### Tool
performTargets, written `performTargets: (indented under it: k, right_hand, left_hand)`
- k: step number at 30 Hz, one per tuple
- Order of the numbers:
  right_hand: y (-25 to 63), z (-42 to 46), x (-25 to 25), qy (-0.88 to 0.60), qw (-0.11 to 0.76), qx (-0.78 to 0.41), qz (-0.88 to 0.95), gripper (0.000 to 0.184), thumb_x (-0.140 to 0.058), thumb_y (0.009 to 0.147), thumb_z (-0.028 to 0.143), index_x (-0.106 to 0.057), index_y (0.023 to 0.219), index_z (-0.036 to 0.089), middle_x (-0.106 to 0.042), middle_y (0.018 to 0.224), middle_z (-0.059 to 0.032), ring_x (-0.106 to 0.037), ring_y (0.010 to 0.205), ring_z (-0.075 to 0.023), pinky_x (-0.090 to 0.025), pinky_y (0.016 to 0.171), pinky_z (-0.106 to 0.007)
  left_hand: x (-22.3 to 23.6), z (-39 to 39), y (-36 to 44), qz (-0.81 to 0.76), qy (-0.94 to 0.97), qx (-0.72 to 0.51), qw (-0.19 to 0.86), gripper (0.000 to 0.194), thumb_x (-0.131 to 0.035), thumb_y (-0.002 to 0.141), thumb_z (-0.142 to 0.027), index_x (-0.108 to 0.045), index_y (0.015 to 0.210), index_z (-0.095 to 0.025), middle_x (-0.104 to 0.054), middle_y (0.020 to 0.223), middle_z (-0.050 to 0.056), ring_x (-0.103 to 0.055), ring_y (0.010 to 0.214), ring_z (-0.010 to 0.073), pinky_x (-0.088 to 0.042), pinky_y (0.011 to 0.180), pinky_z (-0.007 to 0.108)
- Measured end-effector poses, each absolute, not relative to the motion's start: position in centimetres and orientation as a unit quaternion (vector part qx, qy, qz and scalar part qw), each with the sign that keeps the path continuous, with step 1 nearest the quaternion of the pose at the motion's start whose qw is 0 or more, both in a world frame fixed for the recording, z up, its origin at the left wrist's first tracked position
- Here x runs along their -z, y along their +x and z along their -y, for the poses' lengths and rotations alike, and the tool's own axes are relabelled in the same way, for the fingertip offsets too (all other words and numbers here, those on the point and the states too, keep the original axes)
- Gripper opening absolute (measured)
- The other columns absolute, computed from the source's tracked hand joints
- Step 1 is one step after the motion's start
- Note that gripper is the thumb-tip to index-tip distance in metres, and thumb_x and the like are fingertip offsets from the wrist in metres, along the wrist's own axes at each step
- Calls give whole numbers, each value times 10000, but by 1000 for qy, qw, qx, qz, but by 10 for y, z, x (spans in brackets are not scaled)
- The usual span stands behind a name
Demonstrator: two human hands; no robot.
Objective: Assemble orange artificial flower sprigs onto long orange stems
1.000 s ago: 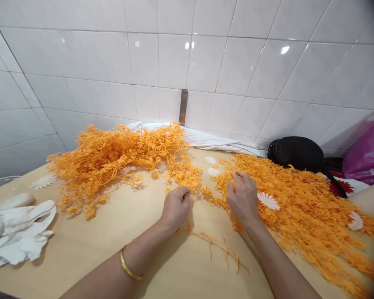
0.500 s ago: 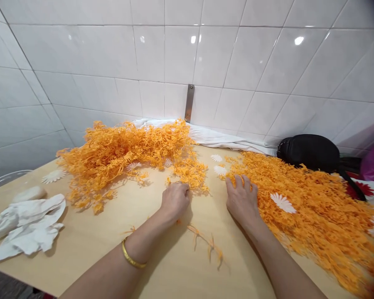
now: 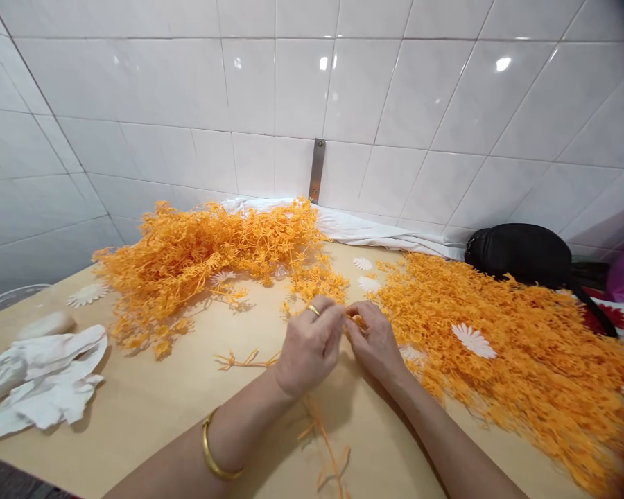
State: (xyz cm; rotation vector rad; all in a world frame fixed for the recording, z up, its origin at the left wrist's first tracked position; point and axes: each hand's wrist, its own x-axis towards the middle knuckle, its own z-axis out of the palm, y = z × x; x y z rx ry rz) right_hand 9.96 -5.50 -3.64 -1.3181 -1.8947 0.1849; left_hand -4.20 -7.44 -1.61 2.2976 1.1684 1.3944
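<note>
My left hand (image 3: 308,346) and my right hand (image 3: 374,341) meet above the middle of the wooden table (image 3: 150,409), fingers pinched together on a small orange plastic sprig piece (image 3: 354,320) between them. A ring shows on my left hand and a gold bangle on that wrist. An orange sprig (image 3: 326,443) hangs or lies under my left wrist. One big heap of orange sprigs (image 3: 202,256) lies at the back left. A second, flatter heap (image 3: 504,346) spreads to the right of my hands.
White paper flowers (image 3: 473,339) lie among the orange heaps. Crumpled white cloth (image 3: 41,381) rests at the left edge. A black bag (image 3: 520,253) and pink plastic sit at the back right, against the tiled wall. A loose sprig (image 3: 244,360) lies left of my hand.
Both hands lifted off the table and came together, pinching an orange piece between them. The right hand left the right heap. A loose sprig now lies to the left of my left hand.
</note>
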Motion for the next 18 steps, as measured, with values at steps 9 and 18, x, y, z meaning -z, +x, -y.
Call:
performTargets:
  k: [9,18]
  right_hand:
    - [101,62,21,-518,423,-156,727,146,-424,782,220,-564,799,181,-569,746,-18,-507,696,-144,-390,622,-258]
    - [95,75,23,-418,328,-29,847,330,-438,720,85,-588,976,227,-558,916,-53,-466,887,-196,-374,777,-354]
  left_hand:
    - [31,67,-25,-433,514,-393,627,216,-410,783,-268,-470,616,-145,-483,506,2,-451,419,82,-361,445,216]
    - [27,56,-35,-364,243,-503,746,50,-562,700,-108,-530,664,-96,-512,550,-3,-451,445,43,-361,452,166]
